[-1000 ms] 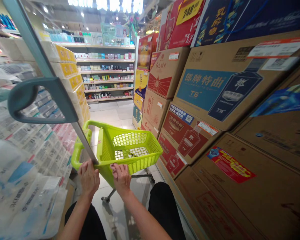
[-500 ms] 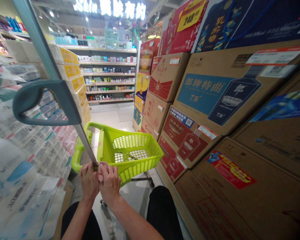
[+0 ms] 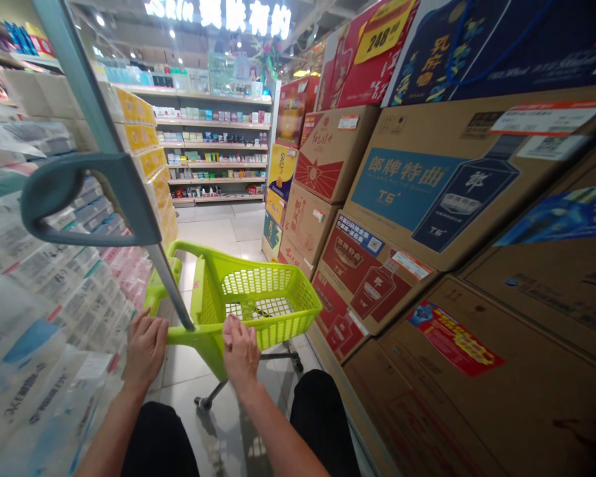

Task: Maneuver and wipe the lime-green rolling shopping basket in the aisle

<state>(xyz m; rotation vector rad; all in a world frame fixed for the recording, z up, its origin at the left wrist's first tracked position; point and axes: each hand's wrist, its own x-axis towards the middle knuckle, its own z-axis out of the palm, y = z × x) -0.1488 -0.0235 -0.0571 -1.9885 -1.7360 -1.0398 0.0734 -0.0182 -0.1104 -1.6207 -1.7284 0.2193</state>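
A lime-green shopping cart (image 3: 268,334) with a perforated basket stands in front of my knees. My left hand (image 3: 146,348) is closed over the green frame at the cart's near left corner. At the basket's near rim, my right hand (image 3: 242,354) is closed around a crumpled pink cloth (image 3: 231,328), pressing it against the rim. Between my hands, a grey metal pole (image 3: 175,288) rises from the cart's edge and leans up to the left. It carries a blue-grey loop handle (image 3: 99,199).
Stacked cartons (image 3: 412,199) form a wall close on the right. Packs of wrapped tissue paper (image 3: 74,298) are piled on the left. Shelves of small products (image 3: 218,136) stand across the far end of the tiled aisle (image 3: 223,225).
My hands, earlier side by side at the pole's base, have parted. The left slid left along the cart's frame; the right moved right along the rim with the pink cloth.
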